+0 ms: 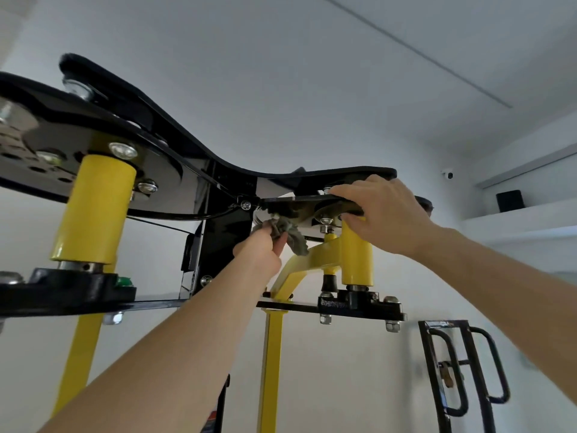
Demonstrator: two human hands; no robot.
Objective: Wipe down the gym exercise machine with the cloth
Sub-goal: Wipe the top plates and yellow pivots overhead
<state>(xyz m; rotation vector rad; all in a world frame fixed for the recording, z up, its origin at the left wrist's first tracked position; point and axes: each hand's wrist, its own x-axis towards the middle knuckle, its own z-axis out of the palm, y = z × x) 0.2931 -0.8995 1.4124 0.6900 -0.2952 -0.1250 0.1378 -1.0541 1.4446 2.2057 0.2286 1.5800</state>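
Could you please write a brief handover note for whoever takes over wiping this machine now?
Hands: the left hand pinches the grey cloth up at the underside of the black plate, high on the machine. The right hand grips that plate's edge, above the yellow post.
Done: cannot tell which parts are already wiped.
Left: probably the rest of the plate, then the machine's other parts.

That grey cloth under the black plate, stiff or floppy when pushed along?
Likely floppy: the crumpled grey cloth bunches in the left hand and a loose fold droops below. Probably light, since a pinch holds it. It may snag on the silver bolt head beside it.
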